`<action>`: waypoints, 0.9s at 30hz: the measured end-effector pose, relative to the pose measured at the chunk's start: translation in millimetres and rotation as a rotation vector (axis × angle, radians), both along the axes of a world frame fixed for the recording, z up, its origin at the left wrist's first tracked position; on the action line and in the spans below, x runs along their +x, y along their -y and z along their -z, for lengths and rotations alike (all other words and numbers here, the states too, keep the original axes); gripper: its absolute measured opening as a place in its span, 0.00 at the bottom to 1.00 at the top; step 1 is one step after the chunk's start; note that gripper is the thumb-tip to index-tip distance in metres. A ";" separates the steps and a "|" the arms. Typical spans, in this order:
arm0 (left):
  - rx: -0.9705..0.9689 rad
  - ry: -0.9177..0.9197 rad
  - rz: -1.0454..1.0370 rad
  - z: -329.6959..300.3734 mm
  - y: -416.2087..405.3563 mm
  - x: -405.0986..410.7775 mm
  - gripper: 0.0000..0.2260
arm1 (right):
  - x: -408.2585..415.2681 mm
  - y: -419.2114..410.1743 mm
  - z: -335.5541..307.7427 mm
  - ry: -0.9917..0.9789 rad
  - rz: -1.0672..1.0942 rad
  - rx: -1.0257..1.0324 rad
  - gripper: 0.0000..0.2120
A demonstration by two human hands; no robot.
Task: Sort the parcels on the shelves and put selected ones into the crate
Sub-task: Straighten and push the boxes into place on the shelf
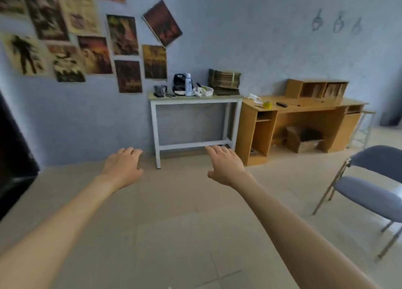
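Both my arms reach forward over the tiled floor, palms down. My left hand [124,166] hangs in the air with its fingers loosely curled and holds nothing. My right hand [225,165] is spread with relaxed fingers and is also empty. No parcel, shelf or crate shows in this view. The picture is blurred.
A white-legged table [195,98] with a bottle, a bag and small items stands against the blue wall. A wooden desk [304,105] stands to its right, a cardboard box [301,139] under it. A blue chair [369,193] is at right. Posters cover the left wall.
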State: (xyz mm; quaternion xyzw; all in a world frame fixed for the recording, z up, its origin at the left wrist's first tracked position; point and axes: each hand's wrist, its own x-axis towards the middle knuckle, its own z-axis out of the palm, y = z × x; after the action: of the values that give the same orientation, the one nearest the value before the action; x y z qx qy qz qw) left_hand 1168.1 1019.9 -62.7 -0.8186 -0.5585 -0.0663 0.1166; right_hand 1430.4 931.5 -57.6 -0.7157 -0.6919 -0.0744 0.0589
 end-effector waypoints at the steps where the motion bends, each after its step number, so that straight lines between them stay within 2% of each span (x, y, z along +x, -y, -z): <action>1: 0.022 -0.007 -0.053 -8.8 4.3 -40.8 0.26 | -36.0 -12.8 -7.7 0.007 -0.056 0.012 0.36; 6: 0.082 -0.051 -0.290 -46.6 49.2 -245.5 0.25 | -235.1 -42.2 -40.9 0.042 -0.346 0.053 0.28; 11: 0.105 0.024 -0.502 -64.9 124.1 -426.8 0.25 | -429.0 -35.7 -62.5 0.066 -0.594 0.098 0.30; 15: 0.141 0.018 -0.683 -74.3 200.7 -549.4 0.21 | -580.4 -12.1 -75.6 0.073 -0.830 0.121 0.34; 21: 0.228 0.010 -0.979 -87.4 325.8 -690.2 0.20 | -789.7 45.9 -89.6 0.080 -1.189 0.209 0.32; 27: 0.216 -0.003 -1.287 -90.2 415.0 -780.6 0.23 | -938.6 96.3 -91.5 0.052 -1.452 0.236 0.32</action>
State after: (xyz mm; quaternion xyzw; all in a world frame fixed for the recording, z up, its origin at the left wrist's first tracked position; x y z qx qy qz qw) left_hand 387.6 604.9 27.5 -0.3042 -0.9272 -0.0376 0.2154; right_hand 491.8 835.2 33.8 -0.0644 -0.9802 -0.1075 0.1534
